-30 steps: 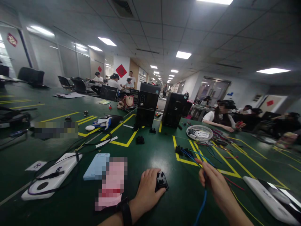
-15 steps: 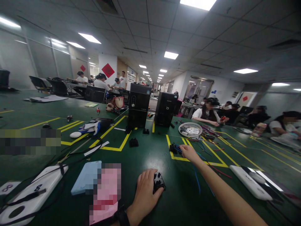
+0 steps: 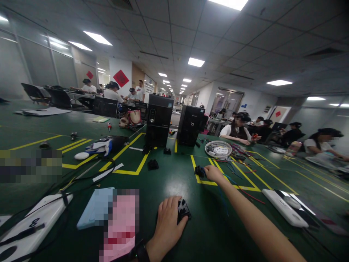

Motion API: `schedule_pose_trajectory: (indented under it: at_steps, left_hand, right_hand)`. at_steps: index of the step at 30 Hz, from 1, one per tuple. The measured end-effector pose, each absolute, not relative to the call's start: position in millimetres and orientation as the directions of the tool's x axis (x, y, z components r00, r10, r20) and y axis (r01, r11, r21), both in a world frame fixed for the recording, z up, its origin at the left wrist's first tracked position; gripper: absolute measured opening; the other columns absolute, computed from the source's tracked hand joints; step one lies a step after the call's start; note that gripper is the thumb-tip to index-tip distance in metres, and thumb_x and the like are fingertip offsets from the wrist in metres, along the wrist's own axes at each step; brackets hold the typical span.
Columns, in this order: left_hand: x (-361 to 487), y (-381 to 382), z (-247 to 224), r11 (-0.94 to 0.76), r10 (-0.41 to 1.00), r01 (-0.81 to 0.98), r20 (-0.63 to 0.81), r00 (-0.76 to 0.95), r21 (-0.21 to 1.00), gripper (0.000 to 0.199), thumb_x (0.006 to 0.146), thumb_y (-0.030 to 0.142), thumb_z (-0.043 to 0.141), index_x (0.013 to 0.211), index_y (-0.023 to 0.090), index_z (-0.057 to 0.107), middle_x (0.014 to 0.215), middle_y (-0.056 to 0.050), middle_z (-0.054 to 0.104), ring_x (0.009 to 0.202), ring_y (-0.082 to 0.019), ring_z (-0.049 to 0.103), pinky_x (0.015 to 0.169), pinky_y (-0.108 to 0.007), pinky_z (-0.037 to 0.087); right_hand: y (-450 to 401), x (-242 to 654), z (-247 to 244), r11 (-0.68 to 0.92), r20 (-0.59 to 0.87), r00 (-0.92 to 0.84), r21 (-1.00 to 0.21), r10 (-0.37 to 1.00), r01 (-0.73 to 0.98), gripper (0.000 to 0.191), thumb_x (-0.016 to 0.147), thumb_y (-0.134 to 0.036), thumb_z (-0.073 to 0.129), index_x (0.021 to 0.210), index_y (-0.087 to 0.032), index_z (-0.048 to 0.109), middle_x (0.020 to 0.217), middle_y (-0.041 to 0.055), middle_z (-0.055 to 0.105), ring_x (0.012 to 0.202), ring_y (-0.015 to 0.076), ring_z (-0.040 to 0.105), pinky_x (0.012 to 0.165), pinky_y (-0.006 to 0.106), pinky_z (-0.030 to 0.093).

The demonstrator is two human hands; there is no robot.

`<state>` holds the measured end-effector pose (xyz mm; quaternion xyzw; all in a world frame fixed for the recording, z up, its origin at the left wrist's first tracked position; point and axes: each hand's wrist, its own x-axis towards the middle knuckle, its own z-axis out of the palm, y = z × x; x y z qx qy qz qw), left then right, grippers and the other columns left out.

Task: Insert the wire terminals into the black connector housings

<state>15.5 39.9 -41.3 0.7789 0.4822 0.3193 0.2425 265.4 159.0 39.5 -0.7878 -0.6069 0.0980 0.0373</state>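
Observation:
Near the front of the green table (image 3: 152,203), my left hand (image 3: 169,222) is wrapped round the left side of a black part (image 3: 184,210) with small raised knobs. My right hand (image 3: 214,173) reaches out farther, its fingers pinched on blue wires beside a small black connector (image 3: 200,171); the wires are partly hidden by the fingers. A second black piece (image 3: 153,164) lies farther back, between the hands and two black computer towers (image 3: 159,120).
A white basket (image 3: 218,149) stands at the back right beside tangled wires (image 3: 242,153). White power banks lie left (image 3: 38,222) and right (image 3: 286,209). A blue case (image 3: 95,207) and a pink pouch (image 3: 122,218) lie left. People sit around other tables.
The view has turned slightly, so most things appear shifted left. My right hand stays at the blue wires and black connector; my left hand keeps its hold on the black part.

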Motion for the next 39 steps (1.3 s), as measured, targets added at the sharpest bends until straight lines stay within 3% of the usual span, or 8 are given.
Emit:
schedule_pose_trajectory:
  at_steps: [8, 18, 39]
  left_hand:
    - [15.1, 40.2, -42.4, -0.419, 0.906, 0.606, 0.263, 0.333, 0.676, 0.045, 0.077, 0.026, 0.057, 0.122, 0.021, 0.051, 0.121, -0.007, 0.055, 0.115, -0.025, 0.045, 0.101, -0.040, 0.028]
    - [14.8, 40.9, -43.1, -0.424, 0.903, 0.592, 0.272, 0.332, 0.686, 0.044, 0.077, 0.027, 0.058, 0.120, 0.020, 0.052, 0.119, -0.008, 0.056, 0.114, -0.026, 0.046, 0.100, -0.040, 0.029]
    - [15.3, 40.4, -39.9, -0.414, 0.907, 0.617, 0.246, 0.341, 0.669, 0.044, 0.078, 0.026, 0.057, 0.121, 0.018, 0.052, 0.120, -0.009, 0.056, 0.114, -0.027, 0.046, 0.101, -0.041, 0.029]
  right_hand:
    - [165.1, 262.7, 45.9, -0.239, -0.163, 0.206, -0.219, 0.965, 0.946, 0.029, 0.094, -0.036, 0.053, 0.115, -0.016, 0.057, 0.105, 0.0054, 0.063, 0.085, 0.0175, 0.063, 0.075, 0.036, 0.054]
    - [180.5, 262.1, 51.4, -0.262, -0.282, 0.203, -0.193, 0.938, 0.945, 0.026, 0.094, -0.036, 0.053, 0.106, -0.015, 0.061, 0.096, 0.0035, 0.065, 0.076, 0.0147, 0.064, 0.068, 0.032, 0.055]
    - [207.7, 264.9, 50.2, -0.281, -0.420, 0.195, -0.152, 0.886, 0.948, 0.025, 0.093, -0.033, 0.055, 0.110, -0.015, 0.059, 0.103, 0.0051, 0.063, 0.082, 0.0163, 0.064, 0.071, 0.034, 0.055]
